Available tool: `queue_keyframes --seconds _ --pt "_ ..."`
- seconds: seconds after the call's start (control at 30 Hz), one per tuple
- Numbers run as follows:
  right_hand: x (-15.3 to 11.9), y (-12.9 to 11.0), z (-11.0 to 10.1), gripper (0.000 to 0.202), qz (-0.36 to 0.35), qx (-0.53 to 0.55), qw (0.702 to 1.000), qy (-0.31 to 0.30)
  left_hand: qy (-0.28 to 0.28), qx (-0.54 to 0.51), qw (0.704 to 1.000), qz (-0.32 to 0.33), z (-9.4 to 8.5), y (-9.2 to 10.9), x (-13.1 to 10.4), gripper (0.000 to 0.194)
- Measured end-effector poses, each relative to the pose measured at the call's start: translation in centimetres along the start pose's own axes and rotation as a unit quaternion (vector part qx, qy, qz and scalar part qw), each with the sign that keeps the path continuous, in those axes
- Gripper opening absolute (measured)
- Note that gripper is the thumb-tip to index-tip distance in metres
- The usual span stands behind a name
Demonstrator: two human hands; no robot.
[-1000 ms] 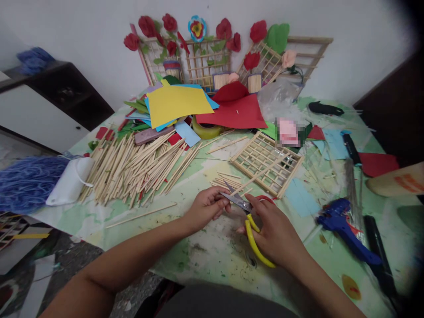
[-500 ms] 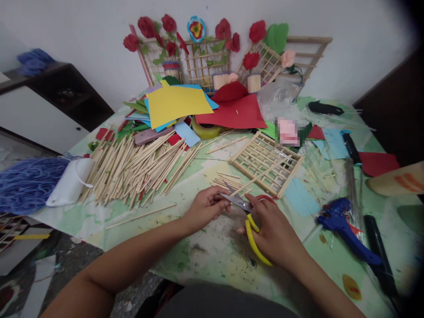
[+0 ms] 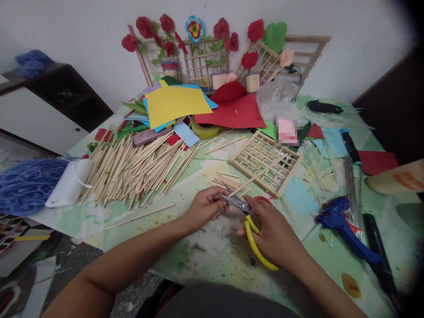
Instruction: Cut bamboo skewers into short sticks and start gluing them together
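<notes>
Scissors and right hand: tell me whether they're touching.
Touching. The head view shows the right hand closed around the handles of the scissors, with no gap between them.

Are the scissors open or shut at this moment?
Open: the scissors in the right hand show two blades spread apart toward their tips, with a visible gap between them.

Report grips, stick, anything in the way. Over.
Right grip holding scissors, blades open around stick. Left grip pinching stick's near end. Stick's far end overlaps lattice frame in view; short sticks near blades.
</notes>
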State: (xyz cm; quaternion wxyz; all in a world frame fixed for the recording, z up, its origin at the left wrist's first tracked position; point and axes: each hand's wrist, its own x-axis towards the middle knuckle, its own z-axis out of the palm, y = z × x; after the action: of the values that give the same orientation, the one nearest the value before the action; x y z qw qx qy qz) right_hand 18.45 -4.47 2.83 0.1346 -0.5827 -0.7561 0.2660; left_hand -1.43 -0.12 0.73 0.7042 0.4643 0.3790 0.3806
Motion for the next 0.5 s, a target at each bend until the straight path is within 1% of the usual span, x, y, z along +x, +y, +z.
queue_keyframes --seconds 0.2,0.33,0.5 --pt "0.01 0.03 -0.14 0.064 0.001 0.006 1.000 -0.002 -0.019 -0.021 1.000 0.011 -0.21 -0.31 0.05 0.035" --pt "0.02 0.06 -0.10 0.064 -0.001 0.013 1.000 0.002 -0.036 -0.013 0.999 0.026 -0.19 -0.42 0.09 0.033" --pt "-0.03 0.12 -0.17 0.064 -0.005 0.020 1.000 0.003 -0.043 -0.004 0.998 0.034 -0.24 -0.50 0.10 0.030"
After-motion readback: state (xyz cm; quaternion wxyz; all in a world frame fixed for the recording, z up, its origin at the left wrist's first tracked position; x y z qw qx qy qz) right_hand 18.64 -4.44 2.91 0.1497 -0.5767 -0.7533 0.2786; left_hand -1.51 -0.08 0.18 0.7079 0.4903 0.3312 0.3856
